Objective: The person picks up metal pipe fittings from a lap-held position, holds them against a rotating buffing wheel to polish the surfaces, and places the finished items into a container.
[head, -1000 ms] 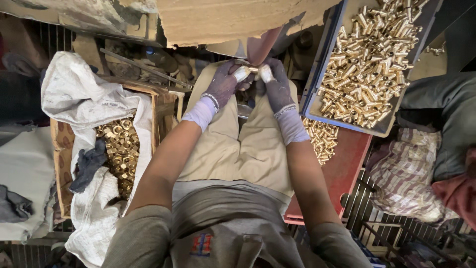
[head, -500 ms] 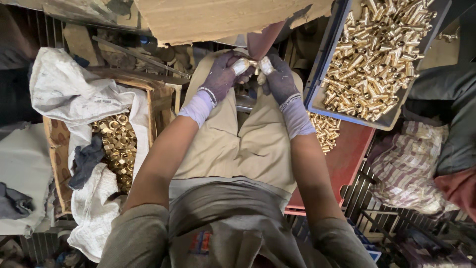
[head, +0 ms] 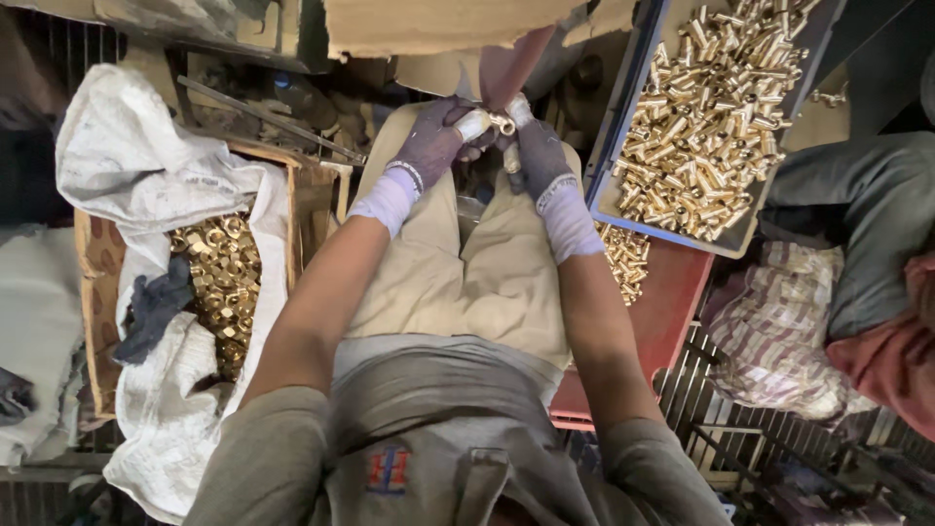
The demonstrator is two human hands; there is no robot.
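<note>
Notably, both gloved hands met above the knees: left hand (head: 433, 146) and right hand (head: 536, 156) each pinched one small brass fitting (head: 501, 123) between fingertips. The piece looked rigid, dense for its size, smooth and likely slippery; a grip across its body seemed soundest. A grey tray (head: 623, 117) of similar fittings sat to the right, a white sack (head: 146, 166) lining a crate of brass nuts (head: 222, 282) to the left, brown cardboard (head: 438, 24) overhead.

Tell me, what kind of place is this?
Probably a small workshop for metal parts. A tray full of brass fittings, a sack of brass nuts, and gloved hands joining one fitting suggest it.
</note>
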